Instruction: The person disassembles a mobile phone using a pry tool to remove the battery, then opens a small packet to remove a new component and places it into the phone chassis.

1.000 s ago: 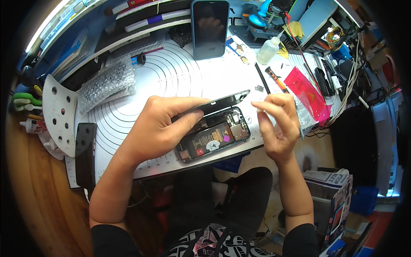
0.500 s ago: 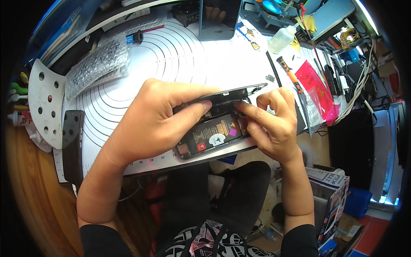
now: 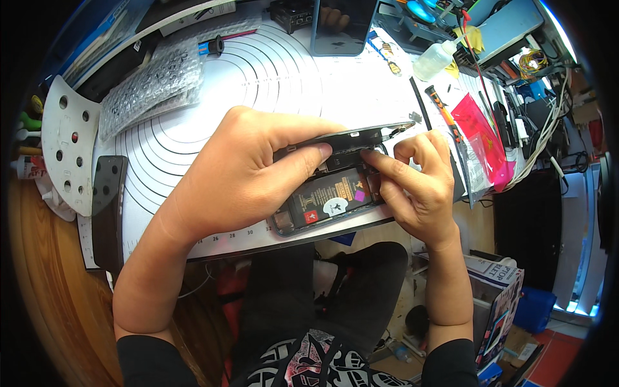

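Note:
An opened smartphone (image 3: 279,222) lies at the front edge of the white work mat, its battery (image 3: 316,200) bared and carrying red, white and purple stickers. The phone's screen panel (image 3: 361,138) is tilted up along the far side. My left hand (image 3: 258,171) pinches this panel, thumb on the inner face and fingers behind it. My right hand (image 3: 419,180) reaches in from the right. Its index fingertip presses inside the phone, by the panel's lower edge, and the other fingers are curled. Whether anything small sits under that fingertip is hidden.
Bubble wrap (image 3: 151,97) lies at the left behind my hand. A dark phone (image 3: 342,26) leans at the back. At the right are a clear squeeze bottle (image 3: 434,60), an orange-black screwdriver (image 3: 442,106) and a pink bag (image 3: 480,138). A black slab (image 3: 109,213) stands at the left edge.
The whole view has shifted slightly, with bench items sitting a little farther right. My hands keep nearly the same hold, left on the screen panel and right fingertip inside the phone.

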Demonstrator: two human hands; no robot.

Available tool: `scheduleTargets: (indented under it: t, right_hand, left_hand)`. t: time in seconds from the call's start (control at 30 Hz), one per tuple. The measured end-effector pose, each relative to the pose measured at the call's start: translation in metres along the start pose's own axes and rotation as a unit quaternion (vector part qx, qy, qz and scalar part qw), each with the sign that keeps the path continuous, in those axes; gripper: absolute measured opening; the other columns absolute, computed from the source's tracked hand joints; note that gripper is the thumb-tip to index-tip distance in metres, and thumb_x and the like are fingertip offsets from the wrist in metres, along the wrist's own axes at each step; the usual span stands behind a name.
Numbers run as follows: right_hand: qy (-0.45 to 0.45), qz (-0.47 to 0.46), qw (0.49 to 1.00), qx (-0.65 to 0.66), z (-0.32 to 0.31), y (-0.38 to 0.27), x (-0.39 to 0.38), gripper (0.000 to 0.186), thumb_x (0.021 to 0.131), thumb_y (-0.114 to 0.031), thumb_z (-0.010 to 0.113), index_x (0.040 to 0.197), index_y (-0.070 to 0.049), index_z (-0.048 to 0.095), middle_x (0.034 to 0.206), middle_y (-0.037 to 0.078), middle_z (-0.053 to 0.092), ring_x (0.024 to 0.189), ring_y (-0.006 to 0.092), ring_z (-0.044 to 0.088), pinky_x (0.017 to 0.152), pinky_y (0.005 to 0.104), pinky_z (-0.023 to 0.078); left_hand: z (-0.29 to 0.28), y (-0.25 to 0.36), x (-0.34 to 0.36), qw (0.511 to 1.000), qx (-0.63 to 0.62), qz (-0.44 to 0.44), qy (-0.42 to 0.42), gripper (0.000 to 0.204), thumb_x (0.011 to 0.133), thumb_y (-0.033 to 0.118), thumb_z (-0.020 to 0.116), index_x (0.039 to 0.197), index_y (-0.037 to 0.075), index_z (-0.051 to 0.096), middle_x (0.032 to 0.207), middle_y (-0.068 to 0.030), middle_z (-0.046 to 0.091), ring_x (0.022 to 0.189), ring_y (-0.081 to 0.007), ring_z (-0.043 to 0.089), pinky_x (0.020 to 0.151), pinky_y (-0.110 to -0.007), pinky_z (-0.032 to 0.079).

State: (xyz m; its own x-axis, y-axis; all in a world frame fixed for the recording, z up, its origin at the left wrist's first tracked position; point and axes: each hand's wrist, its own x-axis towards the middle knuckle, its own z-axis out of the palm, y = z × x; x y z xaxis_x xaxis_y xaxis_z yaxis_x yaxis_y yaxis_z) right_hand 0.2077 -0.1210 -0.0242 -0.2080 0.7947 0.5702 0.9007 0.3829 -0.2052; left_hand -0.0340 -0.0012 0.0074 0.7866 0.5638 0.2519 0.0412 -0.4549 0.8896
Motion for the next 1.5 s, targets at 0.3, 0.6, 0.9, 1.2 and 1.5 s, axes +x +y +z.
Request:
scheduleTargets:
  t: [0.3, 0.6, 0.9, 1.2, 1.5]
  right_hand:
    - [-0.021, -0.053, 0.996, -0.064, -0.003, -0.007, 0.005, 0.035, 0.071, -0.011, 0.077, 0.106, -0.011, 0.077, 0.084, 0.002, 0.055, 0.083, 0.0232, 0.053, 0.078, 0.0401, 0.040]
    - [-0.010, -0.065, 0.996, -0.062, -0.002, -0.005, 0.005, 0.037, 0.071, -0.010, 0.075, 0.108, -0.008, 0.075, 0.087, 0.002, 0.057, 0.082, 0.0240, 0.054, 0.078, 0.0407, 0.042]
    - [-0.036, -0.069, 0.997, -0.002, 0.007, -0.038, 0.014, 0.050, 0.070, -0.012, 0.075, 0.120, -0.016, 0.075, 0.089, 0.001, 0.053, 0.082, 0.0219, 0.053, 0.075, 0.0386, 0.040]
    - [-0.058, -0.059, 0.997, 0.006, 0.011, -0.039, 0.017, 0.043, 0.072, -0.012, 0.075, 0.114, -0.016, 0.075, 0.089, 0.001, 0.052, 0.083, 0.0225, 0.050, 0.075, 0.0391, 0.039]
    - [-0.073, -0.050, 0.996, 0.015, 0.010, -0.041, 0.021, 0.040, 0.072, -0.012, 0.075, 0.112, -0.016, 0.075, 0.088, 0.002, 0.051, 0.083, 0.0231, 0.050, 0.076, 0.0394, 0.039]
  left_hand:
    - [0.000, -0.001, 0.000, 1.000, -0.002, 0.003, 0.001, 0.027, 0.098, 0.002, 0.064, 0.121, -0.007, 0.072, 0.098, -0.0129, 0.079, 0.088, -0.0112, 0.071, 0.081, -0.027, 0.056]
    - [-0.005, -0.002, 0.005, 0.999, -0.017, -0.047, -0.012, 0.025, 0.098, 0.004, 0.065, 0.119, -0.007, 0.072, 0.098, -0.0104, 0.078, 0.090, -0.0107, 0.069, 0.083, -0.028, 0.056]
    - [-0.004, -0.006, 0.005, 1.000, 0.000, -0.019, 0.011, 0.026, 0.097, 0.006, 0.067, 0.119, -0.006, 0.073, 0.099, -0.0116, 0.078, 0.089, -0.0123, 0.070, 0.083, -0.030, 0.056]
    - [-0.004, -0.003, 0.007, 0.999, -0.020, -0.036, 0.000, 0.025, 0.097, 0.006, 0.068, 0.119, -0.005, 0.073, 0.097, -0.0107, 0.078, 0.090, -0.0121, 0.069, 0.084, -0.030, 0.056]
    - [-0.006, -0.004, 0.006, 1.000, -0.022, -0.011, -0.012, 0.026, 0.096, 0.007, 0.068, 0.119, -0.004, 0.074, 0.098, -0.0118, 0.078, 0.089, -0.0133, 0.070, 0.083, -0.030, 0.056]
